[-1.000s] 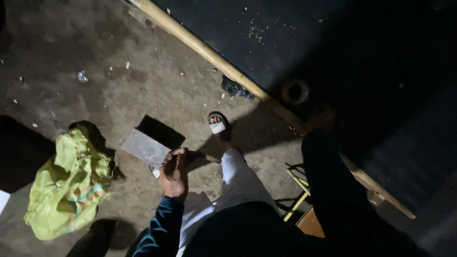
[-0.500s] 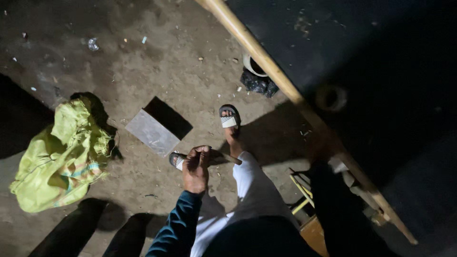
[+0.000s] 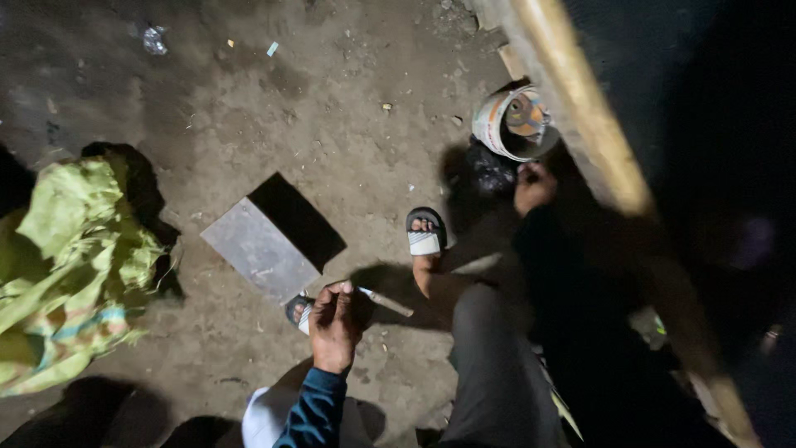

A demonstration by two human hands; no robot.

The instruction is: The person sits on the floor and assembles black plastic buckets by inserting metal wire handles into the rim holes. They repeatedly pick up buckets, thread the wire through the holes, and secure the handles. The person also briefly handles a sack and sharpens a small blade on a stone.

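Sacking, yellow-green and crumpled (image 3: 62, 265), lies at far left on the dirt. Right of it sits a flat grey slab (image 3: 259, 249). Your left hand (image 3: 334, 323) is curled around a thin pale stick (image 3: 385, 302) beside your sandal (image 3: 425, 233). Your right hand (image 3: 533, 186) reaches toward a round white container (image 3: 512, 124); its grip can't be told.

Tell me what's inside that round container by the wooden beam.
The round container beside the wooden beam shows a patterned orange and grey lining or contents at its mouth. Its bottom is in shadow, so anything lying deeper cannot be seen. The right hand reaches just below it.
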